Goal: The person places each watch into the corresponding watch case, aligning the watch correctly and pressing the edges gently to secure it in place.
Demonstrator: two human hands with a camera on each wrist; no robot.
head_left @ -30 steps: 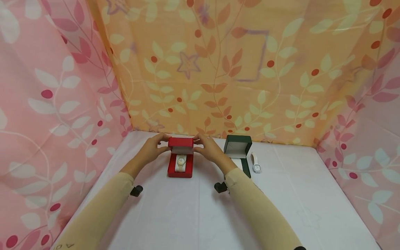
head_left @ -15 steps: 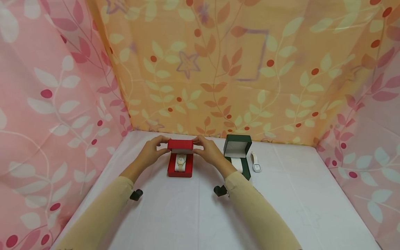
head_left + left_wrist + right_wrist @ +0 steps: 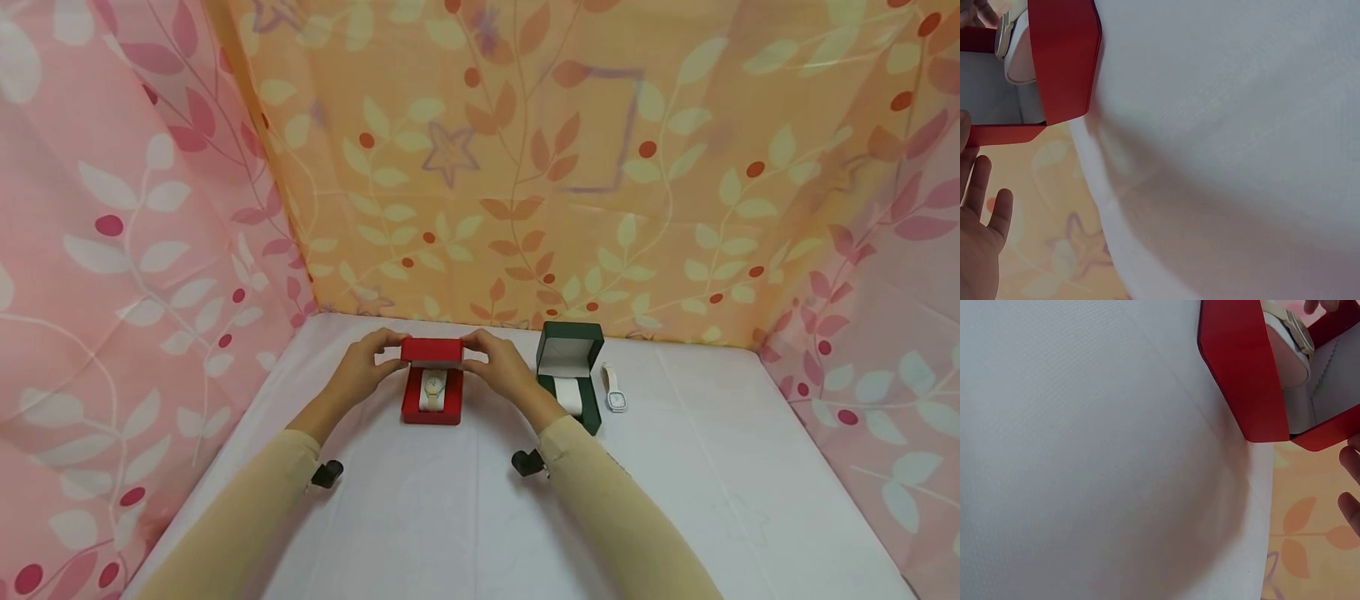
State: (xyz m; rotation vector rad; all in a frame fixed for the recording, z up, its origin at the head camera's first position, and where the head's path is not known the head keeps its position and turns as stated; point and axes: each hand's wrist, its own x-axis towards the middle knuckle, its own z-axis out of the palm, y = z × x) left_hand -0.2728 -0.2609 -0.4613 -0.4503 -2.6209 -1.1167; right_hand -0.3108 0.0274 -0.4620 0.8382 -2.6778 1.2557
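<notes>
A red watch box [image 3: 412,417] sits partly open on the table, its lid [image 3: 432,350] tilted forward over the base. Inside, a watch [image 3: 432,387] with a pale strap is wrapped round a white cushion [image 3: 1289,362]. My left hand [image 3: 358,367] holds the lid's left side between thumb and fingers. On the opposite side, my right hand [image 3: 501,365] grips the lid the same way. Both wrist views show the red box side-on, with only parts of the hands in frame.
Right of my right hand stands a green watch box [image 3: 571,331], lid up, with a white cushion [image 3: 568,396] inside. Beside it a white-strapped watch [image 3: 616,400] lies on the white-covered table [image 3: 465,517]. Patterned cloth [image 3: 510,167] encloses the back and sides.
The red lid has tilted slightly further forward and down, both hands moving with it. More of the green box's cushion shows now beside my right wrist.
</notes>
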